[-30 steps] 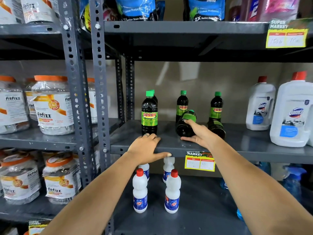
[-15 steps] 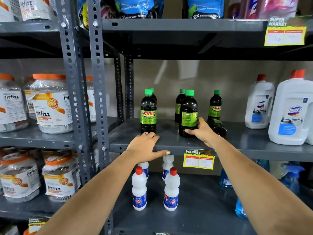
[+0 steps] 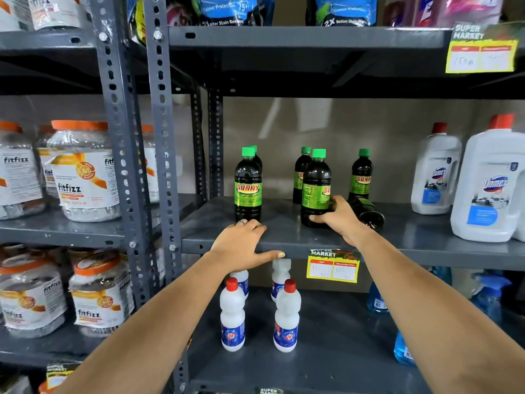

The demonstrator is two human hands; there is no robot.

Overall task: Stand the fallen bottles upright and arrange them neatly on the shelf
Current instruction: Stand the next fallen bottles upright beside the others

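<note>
Gripping the dark bottle low on its body, your right hand had the fingers wrapped around the base, closed on it. This bottle stood upright on the grey shelf near the middle of the frame, with its green cap on top and its label turned partly to the right. Just to the right of your hand, one fallen bottle lay on its side on the same shelf, its round bottom facing you. Behind these, two more dark bottles stood upright, one behind the held bottle and one further to the right. To the left, the bottle with the SUNNY label stood upright, and another one was partly hidden behind it.

Your left hand rested flat on the front edge of the shelf, just in front of that SUNNY bottle, with the fingers spread and holding nothing; the thumb pointed to the right along the edge. A yellow price tag hung on the shelf edge under your right wrist. At the right of the frame stood large white jugs. On the lower shelf stood small white bottles with red caps. At the left of the frame were clear jars with orange lids.
</note>
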